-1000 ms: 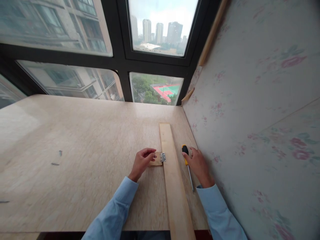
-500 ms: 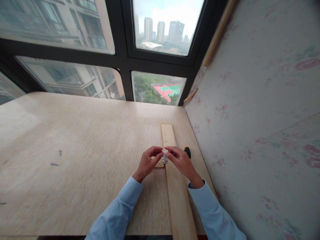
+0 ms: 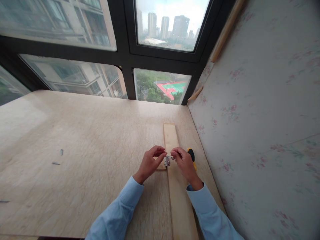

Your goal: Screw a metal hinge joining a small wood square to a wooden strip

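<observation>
At the bottom of the frame, the near part of a long pale board (image 3: 180,203) runs off the edge, between two light-blue sleeves (image 3: 113,208). Beyond it, slightly right of centre, the left hand (image 3: 147,165) has thumb and fingers brought nearly together over a small wooden piece (image 3: 160,168); whether it pinches anything cannot be told. The right hand (image 3: 186,166) is mostly closed, with a tiny bright bit (image 3: 172,158) at its fingertips, too small to name surely.

Between the hands sits the hinge (image 3: 167,161), silvery, flat and opened out, with dark holes in its leaves. It lies where the small piece meets the board's left edge, seemingly bridging both. The pieces are side by side and the hinge is in place over the join, but how many holes are filled, if any, is too small to tell. The work looks at an early stage: loose screws (image 3: 55,163) lie on the pale countertop (image 3: 100,133) at the left of the frame, and the yellow-and-black screwdriver (image 3: 191,155) lies beside the right hand, ungripped.

Farther up, the board's plain, squared end rests on the countertop, below the dark window frame (image 3: 125,60) at the top.
</observation>
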Motion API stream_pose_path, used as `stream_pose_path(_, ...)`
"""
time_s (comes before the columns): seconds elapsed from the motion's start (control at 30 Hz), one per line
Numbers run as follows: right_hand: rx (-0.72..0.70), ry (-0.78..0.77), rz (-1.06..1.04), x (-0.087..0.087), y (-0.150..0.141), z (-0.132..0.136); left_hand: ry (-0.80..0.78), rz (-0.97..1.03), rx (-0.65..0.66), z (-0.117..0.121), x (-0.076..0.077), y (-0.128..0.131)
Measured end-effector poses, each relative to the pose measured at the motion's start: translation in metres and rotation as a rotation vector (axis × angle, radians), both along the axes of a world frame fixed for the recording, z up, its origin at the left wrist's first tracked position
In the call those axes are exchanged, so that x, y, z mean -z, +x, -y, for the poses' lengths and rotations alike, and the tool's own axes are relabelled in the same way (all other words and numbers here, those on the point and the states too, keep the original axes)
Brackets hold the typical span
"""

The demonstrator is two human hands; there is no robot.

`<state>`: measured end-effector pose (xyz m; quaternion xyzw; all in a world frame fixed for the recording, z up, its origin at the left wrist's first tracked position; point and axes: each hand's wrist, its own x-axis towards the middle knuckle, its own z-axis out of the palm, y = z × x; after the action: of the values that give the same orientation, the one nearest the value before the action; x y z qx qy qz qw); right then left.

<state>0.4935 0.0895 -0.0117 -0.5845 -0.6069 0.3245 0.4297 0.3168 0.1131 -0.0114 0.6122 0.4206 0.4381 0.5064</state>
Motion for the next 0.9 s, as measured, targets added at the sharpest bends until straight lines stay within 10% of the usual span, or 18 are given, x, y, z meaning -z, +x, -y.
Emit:
stream_pose_path(0.67,-0.147,-0.237,0.61,-0.009,0.013,0.026,-0.012,-0.211,-0.152,0.058,0.01,-0.016)
stream_pose_path(0.9,-0.073,-0.292,0.856,-0.009,0.008,0.027,-0.37,0.032,-0.129,0.092,0.011,-0.007)
